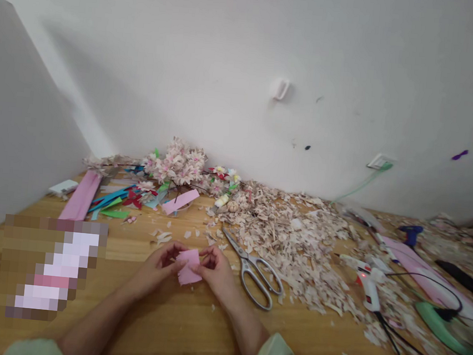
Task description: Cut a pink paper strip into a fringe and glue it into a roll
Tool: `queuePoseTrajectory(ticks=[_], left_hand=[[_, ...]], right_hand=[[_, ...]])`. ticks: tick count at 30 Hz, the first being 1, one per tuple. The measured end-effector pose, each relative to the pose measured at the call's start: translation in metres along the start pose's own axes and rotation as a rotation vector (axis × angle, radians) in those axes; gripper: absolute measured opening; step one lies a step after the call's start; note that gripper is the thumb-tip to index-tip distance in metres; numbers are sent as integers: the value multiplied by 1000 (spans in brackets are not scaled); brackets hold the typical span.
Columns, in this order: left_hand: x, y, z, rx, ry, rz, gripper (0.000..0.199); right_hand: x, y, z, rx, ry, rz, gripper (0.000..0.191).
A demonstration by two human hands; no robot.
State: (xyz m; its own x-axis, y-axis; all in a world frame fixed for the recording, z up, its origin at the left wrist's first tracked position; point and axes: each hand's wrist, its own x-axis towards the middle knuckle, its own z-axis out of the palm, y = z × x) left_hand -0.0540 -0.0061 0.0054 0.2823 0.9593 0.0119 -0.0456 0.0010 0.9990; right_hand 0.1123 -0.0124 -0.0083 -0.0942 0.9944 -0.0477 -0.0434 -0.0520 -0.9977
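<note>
Between my two hands is a small piece of pink crepe paper (189, 266) with uneven edges, held just above the wooden table. My left hand (165, 263) pinches its left side, and my right hand (214, 267) grips the right side with the thumb lying over the front. Close to the right hand lies a pair of metal scissors (248, 265), blades pointing away to the upper left and handles toward me. Behind the hands, a pink paper strip (180, 201) rests near a bunch of pale handmade flowers (179, 163).
A large heap of pale petal-like scraps (293, 239) spreads over the right side. A white glue gun (368, 285) with a glowing red light stands there with its cables. At the far right is a blue glue gun (410, 234). Pink paper (82, 196) lies left. A wall (228, 87) closes the back.
</note>
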Motion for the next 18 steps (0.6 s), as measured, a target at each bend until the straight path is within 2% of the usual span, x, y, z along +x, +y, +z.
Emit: queuePoseTrajectory(ticks=[3,8,12,15,18], left_hand=[[-1,-4,5,-36,1,-2,28],[3,-8,4,-71,75,9,37],[4,-9,4,-60,84,5,27],[3,-8,4,-29,98,15,26],[0,-5,4,65,159,95,24]], right_hand=[[1,2,2,-16,6,-17,35],[1,0,1,-19,65,-39,36],[0,-3,2,-24,104,-45,30],[1,-2,3,7,113,-58,31],[2,0,4,71,126,-38,33]])
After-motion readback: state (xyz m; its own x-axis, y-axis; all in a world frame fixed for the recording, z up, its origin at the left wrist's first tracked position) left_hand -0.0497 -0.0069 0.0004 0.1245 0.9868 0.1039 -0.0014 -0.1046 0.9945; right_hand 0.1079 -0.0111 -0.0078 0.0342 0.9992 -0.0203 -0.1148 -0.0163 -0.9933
